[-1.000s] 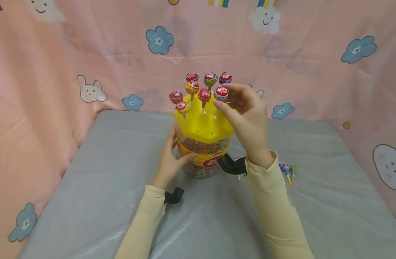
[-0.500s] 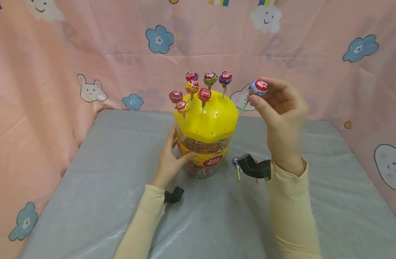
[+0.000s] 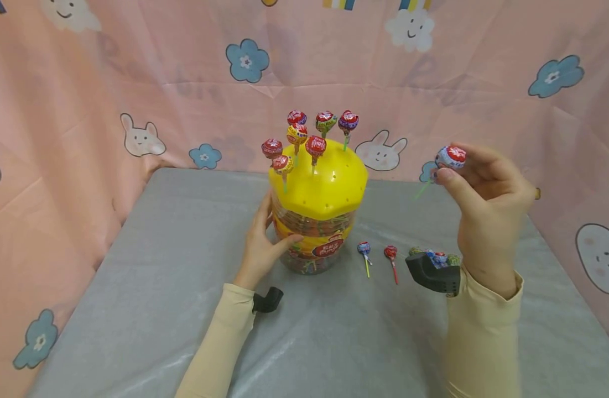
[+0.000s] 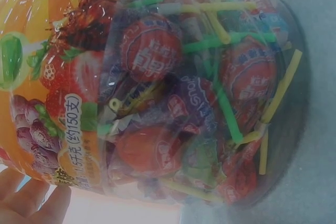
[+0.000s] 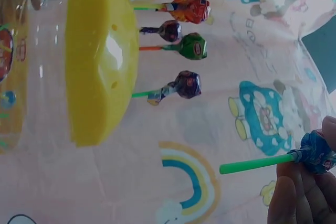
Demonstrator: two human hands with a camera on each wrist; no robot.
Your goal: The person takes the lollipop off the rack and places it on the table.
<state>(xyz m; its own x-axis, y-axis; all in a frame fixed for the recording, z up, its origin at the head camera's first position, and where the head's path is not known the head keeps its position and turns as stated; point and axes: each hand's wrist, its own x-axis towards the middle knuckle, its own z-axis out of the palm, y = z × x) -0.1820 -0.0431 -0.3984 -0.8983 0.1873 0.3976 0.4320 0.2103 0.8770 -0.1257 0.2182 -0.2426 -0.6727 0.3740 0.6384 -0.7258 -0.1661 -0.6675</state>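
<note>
A clear plastic jar [image 3: 311,266] full of lollipops stands mid-table, topped by a yellow lid [image 3: 329,190] with small holes. Several lollipops stand upright in the lid, among them a red one [image 3: 316,147] and a purple one [image 3: 348,120]. My left hand [image 3: 259,243] grips the jar's left side, thumb across its label; its fingers [image 4: 37,203] show beside the jar in the left wrist view. Off to the right, my right hand [image 3: 493,204] pinches a blue-and-red lollipop [image 3: 451,157] by its wrapped head. Its green stick [image 5: 257,163] points down and left, apart from the lid.
On the grey tabletop right of the jar lie a blue lollipop [image 3: 364,249] and a red lollipop [image 3: 391,253]. Farther right, a small group of lollipops [image 3: 452,260] is partly hidden behind the black wrist camera [image 3: 433,275]. A pink printed curtain [image 3: 304,66] hangs behind the table.
My right hand has carried the blue-and-red lollipop away from above the lid, out to the right. The left hand stays on the jar. Loose lollipops on the table have come into view.
</note>
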